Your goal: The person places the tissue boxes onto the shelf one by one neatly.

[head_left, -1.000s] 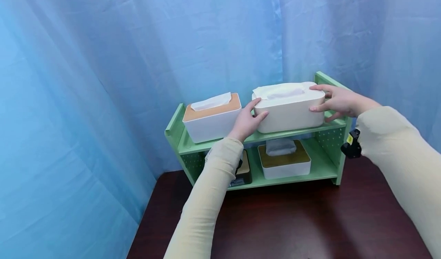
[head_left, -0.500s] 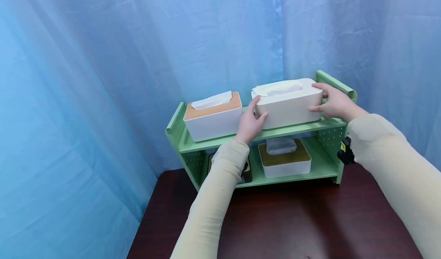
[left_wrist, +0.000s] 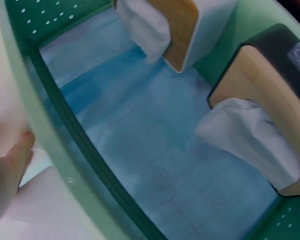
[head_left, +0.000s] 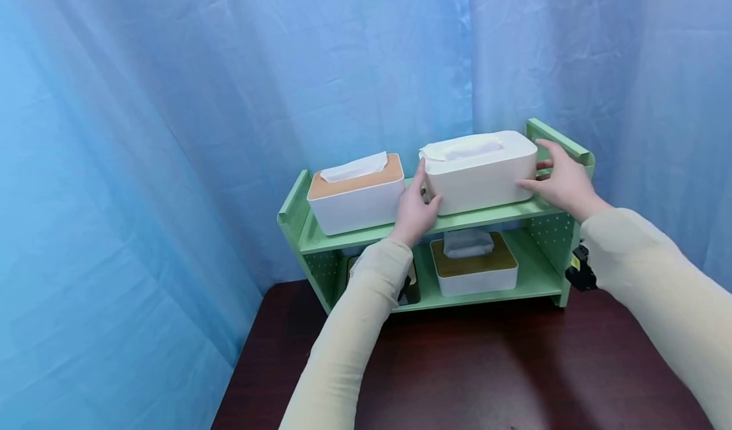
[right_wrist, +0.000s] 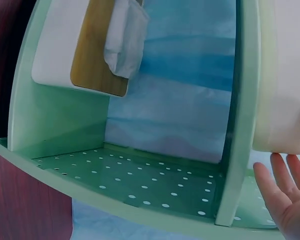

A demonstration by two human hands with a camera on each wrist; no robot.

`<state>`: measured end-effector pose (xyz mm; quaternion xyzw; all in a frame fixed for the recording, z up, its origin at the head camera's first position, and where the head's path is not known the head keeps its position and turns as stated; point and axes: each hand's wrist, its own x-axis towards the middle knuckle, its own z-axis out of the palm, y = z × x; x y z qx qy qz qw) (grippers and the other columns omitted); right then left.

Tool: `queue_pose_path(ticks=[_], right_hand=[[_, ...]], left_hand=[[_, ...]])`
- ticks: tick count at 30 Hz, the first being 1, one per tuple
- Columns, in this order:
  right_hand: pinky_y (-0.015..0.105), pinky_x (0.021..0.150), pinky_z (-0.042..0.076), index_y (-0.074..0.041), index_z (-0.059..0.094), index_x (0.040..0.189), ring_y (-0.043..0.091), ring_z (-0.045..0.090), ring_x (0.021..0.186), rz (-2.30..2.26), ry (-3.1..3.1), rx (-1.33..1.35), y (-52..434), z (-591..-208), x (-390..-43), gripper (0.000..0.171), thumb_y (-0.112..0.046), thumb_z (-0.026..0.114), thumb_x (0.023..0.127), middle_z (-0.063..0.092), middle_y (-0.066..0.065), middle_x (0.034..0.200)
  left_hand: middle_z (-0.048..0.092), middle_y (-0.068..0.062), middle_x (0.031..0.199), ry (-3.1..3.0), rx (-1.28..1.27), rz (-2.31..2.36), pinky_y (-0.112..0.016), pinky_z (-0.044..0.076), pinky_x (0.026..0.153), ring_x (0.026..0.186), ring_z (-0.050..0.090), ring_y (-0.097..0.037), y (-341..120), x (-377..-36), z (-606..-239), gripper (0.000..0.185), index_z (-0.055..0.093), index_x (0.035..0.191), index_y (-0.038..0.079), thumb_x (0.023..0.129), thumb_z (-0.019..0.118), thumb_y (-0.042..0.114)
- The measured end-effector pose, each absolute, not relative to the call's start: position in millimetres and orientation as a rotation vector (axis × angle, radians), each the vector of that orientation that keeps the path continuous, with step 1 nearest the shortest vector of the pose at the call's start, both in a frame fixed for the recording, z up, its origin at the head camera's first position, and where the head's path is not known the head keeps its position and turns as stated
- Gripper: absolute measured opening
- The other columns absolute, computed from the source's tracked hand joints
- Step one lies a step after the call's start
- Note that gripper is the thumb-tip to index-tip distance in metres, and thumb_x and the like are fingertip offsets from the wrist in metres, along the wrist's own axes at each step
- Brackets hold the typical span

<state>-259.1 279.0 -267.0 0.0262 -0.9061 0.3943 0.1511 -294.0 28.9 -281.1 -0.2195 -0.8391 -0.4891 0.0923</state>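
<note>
A white tissue box (head_left: 486, 185) with rounded corners sits on the right part of the upper board of a green shelf (head_left: 492, 217). White tissue lies across its top. My left hand (head_left: 415, 211) is at the box's left end, index finger straight along the corner and thumb near the front. At the right end is my right hand (head_left: 566, 181), its fingers spread and the thumb tip by the front corner. The right wrist view shows those fingers (right_wrist: 270, 185) extended close to the end of the box. A second tissue box (head_left: 356, 208), wood-topped, is left of my left hand.
On the lower board sit a white wood-topped tissue box (head_left: 477, 282) and a dark tissue box (left_wrist: 277, 95), partly hidden by my left sleeve in the head view. The shelf stands on a dark red table (head_left: 457, 360), with a blue curtain (head_left: 229, 100) behind.
The white tissue box shifted slightly back and left onto the board, then stayed there. My right index finger has come off its top, and the right hand has eased away from its end.
</note>
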Motion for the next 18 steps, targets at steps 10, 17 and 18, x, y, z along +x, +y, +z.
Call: queue_pose_path(ticks=[10,17,18], right_hand=[[0.061,0.092,0.04,-0.007,-0.006,0.152,0.052,0.036,0.126,1.281,-2.648,0.057,285,-272,-239,0.093,-0.042,0.056,0.092,0.029,0.033,0.146],[0.024,0.083,0.048,-0.006,0.001,0.153,0.047,0.04,0.124,1.372,-2.623,0.189,284,-298,-212,0.079,-0.034,0.05,0.097,0.026,0.028,0.15],[0.018,0.079,0.046,-0.006,0.002,0.153,0.046,0.041,0.123,1.377,-2.625,0.208,283,-303,-208,0.078,-0.033,0.05,0.098,0.028,0.028,0.149]], left_hand=[[0.04,-0.008,0.148,-2.356,-0.623,-1.796,-0.034,0.042,0.102,0.132,0.044,-0.02,19,-270,-299,0.063,0.021,0.152,0.018,0.096,0.051,0.013],[0.044,-0.006,0.144,-2.365,-0.639,-1.869,-0.037,0.04,0.104,0.13,0.046,-0.02,11,-256,-310,0.053,0.033,0.147,0.014,0.097,0.051,0.015],[0.044,-0.007,0.144,-2.365,-0.654,-1.857,-0.037,0.04,0.104,0.131,0.045,-0.021,8,-254,-312,0.052,0.034,0.146,0.013,0.097,0.051,0.014]])
